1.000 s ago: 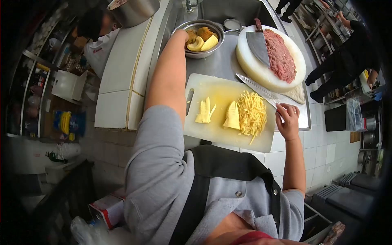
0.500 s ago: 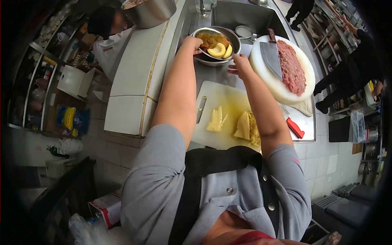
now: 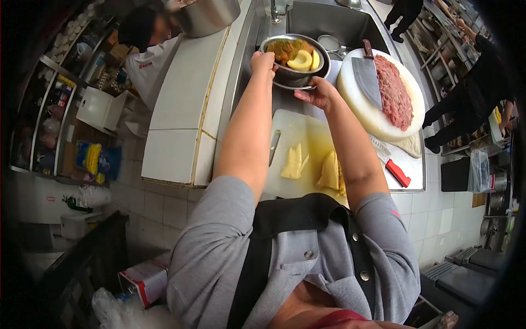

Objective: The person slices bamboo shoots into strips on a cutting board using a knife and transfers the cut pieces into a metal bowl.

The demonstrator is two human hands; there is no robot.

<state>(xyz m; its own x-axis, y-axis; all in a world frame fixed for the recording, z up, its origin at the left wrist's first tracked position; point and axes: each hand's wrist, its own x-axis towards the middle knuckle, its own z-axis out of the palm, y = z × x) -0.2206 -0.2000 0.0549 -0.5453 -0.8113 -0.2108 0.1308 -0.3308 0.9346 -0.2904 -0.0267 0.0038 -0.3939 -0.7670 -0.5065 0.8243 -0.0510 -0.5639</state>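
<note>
My left hand (image 3: pixel 263 63) grips the left rim of a metal bowl (image 3: pixel 289 74) near the sink. Inside lie orange-brown scraps (image 3: pixel 286 49) and pale yellow hollowed pieces (image 3: pixel 301 60). A second metal bowl (image 3: pixel 327 67) seems to sit around or beneath it; how they nest is hard to tell. My right hand (image 3: pixel 318 94) is at the bowl's near side, fingers stretched out and palm turned up; whether it touches the bowl is unclear. Below my forearms, a white cutting board (image 3: pixel 279 123) carries yellow cut slices (image 3: pixel 294 163) and a larger yellow piece (image 3: pixel 329 171).
On the right, a round white board (image 3: pixel 350 90) holds ground meat (image 3: pixel 393 93) and a cleaver (image 3: pixel 366 77). A red-handled knife (image 3: pixel 397 172) lies below it. The sink (image 3: pixel 339 24) is beyond. A co-worker (image 3: pixel 156 63) is at left; another person stands at right.
The bowl has moved slightly right and tipped more level. My right hand has shifted left, closer under its near side, palm turning up.
</note>
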